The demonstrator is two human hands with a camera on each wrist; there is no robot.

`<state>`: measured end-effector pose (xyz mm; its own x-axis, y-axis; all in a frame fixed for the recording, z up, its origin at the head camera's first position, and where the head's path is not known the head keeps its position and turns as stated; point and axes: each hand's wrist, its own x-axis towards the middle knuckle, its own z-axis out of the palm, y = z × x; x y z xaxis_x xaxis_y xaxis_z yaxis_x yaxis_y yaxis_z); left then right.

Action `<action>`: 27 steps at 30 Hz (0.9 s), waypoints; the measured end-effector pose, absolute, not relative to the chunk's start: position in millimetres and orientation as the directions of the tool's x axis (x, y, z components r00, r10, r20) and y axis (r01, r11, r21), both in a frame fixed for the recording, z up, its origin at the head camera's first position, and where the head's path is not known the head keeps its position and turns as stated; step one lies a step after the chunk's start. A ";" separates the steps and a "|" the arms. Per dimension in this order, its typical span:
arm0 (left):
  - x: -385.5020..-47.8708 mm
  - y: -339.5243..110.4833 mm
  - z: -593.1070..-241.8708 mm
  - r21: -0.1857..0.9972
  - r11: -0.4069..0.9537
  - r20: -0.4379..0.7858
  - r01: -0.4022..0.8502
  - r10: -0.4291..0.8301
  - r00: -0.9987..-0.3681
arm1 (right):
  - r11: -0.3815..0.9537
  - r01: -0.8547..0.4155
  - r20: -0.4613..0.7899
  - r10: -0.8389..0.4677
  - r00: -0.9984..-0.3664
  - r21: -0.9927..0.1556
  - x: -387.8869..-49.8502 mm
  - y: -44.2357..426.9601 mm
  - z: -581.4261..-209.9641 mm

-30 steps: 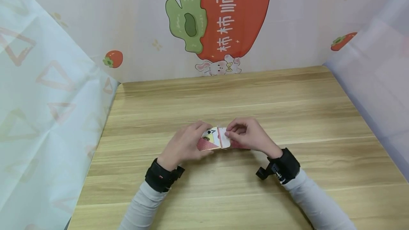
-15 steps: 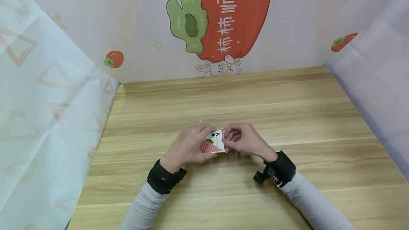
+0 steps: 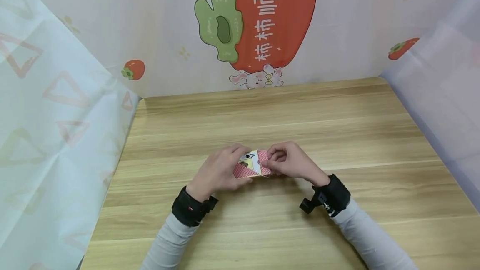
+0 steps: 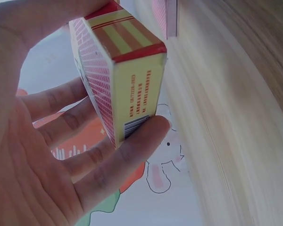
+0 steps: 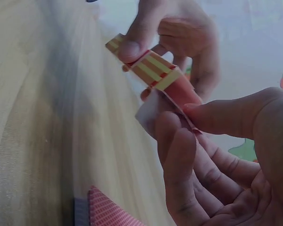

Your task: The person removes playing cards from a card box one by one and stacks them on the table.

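Observation:
A playing card box (image 3: pixel 245 166), red-patterned with an ace of spades printed on its face, is gripped by my left hand (image 3: pixel 221 170) just over the table. The left wrist view shows its yellow edge and barcode, with the thumb on one side and the fingers round the other. My right hand (image 3: pixel 290 161) pinches the red-patterned flap (image 3: pixel 264 161) at the box's right end, thumb against fingertips. In the right wrist view a pale side flap (image 5: pixel 148 113) sticks out below the red one. Whether anything is inside the box is hidden.
A red-patterned stack (image 5: pixel 108 209), apparently playing cards, lies on the wooden table (image 3: pixel 262 228) near my right hand, mostly hidden in the head view. A printed cloth (image 3: pixel 168 32) hangs behind the table, with white cloths at both sides.
The flap's white side faced up a second ago; now its red-patterned side does. The right hand moved slightly toward the box, then back. The left hand keeps its grip.

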<state>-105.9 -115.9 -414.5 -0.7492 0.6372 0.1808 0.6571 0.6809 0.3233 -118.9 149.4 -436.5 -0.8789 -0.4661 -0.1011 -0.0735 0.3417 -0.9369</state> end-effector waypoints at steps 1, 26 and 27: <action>-106.5 -116.4 -414.4 0.330 0.685 0.175 0.650 0.632 -0.755 | 0.339 -0.059 -0.112 -0.463 -0.879 -0.939 -119.7 151.2 -435.9; -116.0 -143.0 -404.1 0.409 0.738 0.157 0.538 0.524 -0.837 | 0.244 0.026 -0.118 -0.370 -0.922 -0.969 -143.5 199.9 -421.9; -116.0 -143.2 -404.1 0.407 0.738 0.157 0.538 0.523 -0.838 | 0.241 0.030 -0.118 -0.364 -0.924 -0.970 -145.0 201.6 -422.8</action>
